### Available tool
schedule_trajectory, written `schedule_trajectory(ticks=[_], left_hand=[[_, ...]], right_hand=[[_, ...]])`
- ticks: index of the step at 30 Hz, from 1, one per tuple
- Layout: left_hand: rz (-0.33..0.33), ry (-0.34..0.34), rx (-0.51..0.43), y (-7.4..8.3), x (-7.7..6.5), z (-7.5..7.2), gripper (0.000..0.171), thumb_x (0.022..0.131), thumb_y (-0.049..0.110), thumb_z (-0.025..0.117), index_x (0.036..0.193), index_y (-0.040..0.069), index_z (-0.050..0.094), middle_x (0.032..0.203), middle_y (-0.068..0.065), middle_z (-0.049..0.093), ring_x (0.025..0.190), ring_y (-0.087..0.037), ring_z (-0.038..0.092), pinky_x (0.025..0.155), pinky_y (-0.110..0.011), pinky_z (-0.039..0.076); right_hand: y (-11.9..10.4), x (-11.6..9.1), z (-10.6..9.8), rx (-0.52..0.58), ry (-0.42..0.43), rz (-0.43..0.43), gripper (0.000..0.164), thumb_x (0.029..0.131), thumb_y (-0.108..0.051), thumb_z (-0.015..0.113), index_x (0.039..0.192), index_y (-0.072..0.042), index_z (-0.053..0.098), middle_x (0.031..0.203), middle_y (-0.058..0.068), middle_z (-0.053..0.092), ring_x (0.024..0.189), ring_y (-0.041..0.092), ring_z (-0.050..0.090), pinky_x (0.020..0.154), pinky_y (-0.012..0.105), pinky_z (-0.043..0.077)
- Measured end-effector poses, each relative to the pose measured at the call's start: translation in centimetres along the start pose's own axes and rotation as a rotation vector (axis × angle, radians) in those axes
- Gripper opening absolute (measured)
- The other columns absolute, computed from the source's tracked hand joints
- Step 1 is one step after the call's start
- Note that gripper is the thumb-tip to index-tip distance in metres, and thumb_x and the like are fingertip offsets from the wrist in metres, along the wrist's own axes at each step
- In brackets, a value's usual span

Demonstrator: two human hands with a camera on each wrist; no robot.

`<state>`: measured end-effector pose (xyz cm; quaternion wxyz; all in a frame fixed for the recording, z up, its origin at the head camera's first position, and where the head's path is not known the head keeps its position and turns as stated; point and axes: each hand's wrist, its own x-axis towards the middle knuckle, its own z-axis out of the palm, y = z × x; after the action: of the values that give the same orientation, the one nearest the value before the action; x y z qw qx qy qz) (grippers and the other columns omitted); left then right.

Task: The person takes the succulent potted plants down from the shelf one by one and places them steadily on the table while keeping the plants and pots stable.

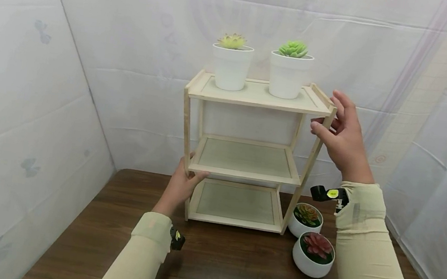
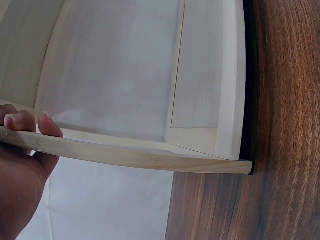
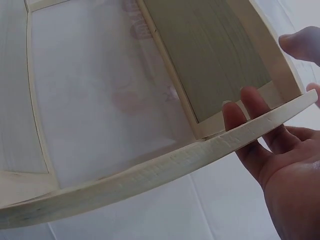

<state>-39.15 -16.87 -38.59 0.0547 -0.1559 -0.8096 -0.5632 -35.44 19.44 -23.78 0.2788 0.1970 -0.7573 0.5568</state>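
Head view: on the table (image 1: 222, 273), the wooden rack (image 1: 246, 158) is being gripped by its posts (image 1: 310, 163), left hand (image 1: 180, 183) lower, right hand (image 1: 345, 140) higher, level handling seemingly being demanded by the white pots (image 1: 232, 69) on top.

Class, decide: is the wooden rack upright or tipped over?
Upright: the wooden rack has two white pots standing on its top tier.
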Motion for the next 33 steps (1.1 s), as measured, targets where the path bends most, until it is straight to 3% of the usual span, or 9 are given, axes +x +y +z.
schedule_trajectory(ticks=[6, 9, 21, 33], left_hand=[[0.01, 0.019, -0.01, -2.9, 1.3, 0.3, 0.09, 0.087, 0.044, 0.068, 0.154, 0.015, 0.016, 0.154, -0.015, 0.034, 0.138, -0.03, 0.041, 0.111, -0.046, 0.039], [0.03, 0.031, 0.009, -3.3, 1.4, 0.4, 0.093, 0.084, 0.051, 0.068, 0.154, 0.015, 0.017, 0.154, -0.014, 0.034, 0.138, -0.03, 0.042, 0.11, -0.047, 0.04], [0.045, 0.043, 0.04, -3.4, 1.4, 0.4, 0.099, 0.082, 0.06, 0.066, 0.154, 0.015, 0.016, 0.154, -0.013, 0.034, 0.138, -0.03, 0.042, 0.11, -0.048, 0.04], [0.04, 0.042, 0.037, -3.2, 1.4, 0.4, 0.098, 0.082, 0.057, 0.067, 0.154, 0.015, 0.016, 0.154, -0.014, 0.034, 0.138, -0.03, 0.042, 0.11, -0.047, 0.04]], right_hand=[[0.0, 0.0, 0.1, -0.029, 0.012, 0.016, 0.077, 0.09, -0.009, 0.066, 0.152, -0.028, 0.026, 0.137, 0.013, 0.05, 0.094, 0.005, 0.062, 0.077, 0.013, 0.053], [0.0, 0.0, 0.2, -0.052, 0.015, 0.022, 0.077, 0.09, -0.01, 0.066, 0.153, -0.028, 0.025, 0.129, 0.009, 0.053, 0.092, 0.005, 0.062, 0.077, 0.014, 0.053], [0.1, -0.1, 0.2, -0.111, 0.019, 0.037, 0.066, 0.091, -0.013, 0.065, 0.149, -0.019, 0.034, 0.13, 0.012, 0.052, 0.093, 0.008, 0.06, 0.074, 0.015, 0.054], [-0.1, 0.1, 0.5, -0.073, 0.06, 0.077, 0.058, 0.092, -0.021, 0.067, 0.144, -0.017, 0.041, 0.118, -0.001, 0.055, 0.089, 0.009, 0.063, 0.07, 0.017, 0.055]])
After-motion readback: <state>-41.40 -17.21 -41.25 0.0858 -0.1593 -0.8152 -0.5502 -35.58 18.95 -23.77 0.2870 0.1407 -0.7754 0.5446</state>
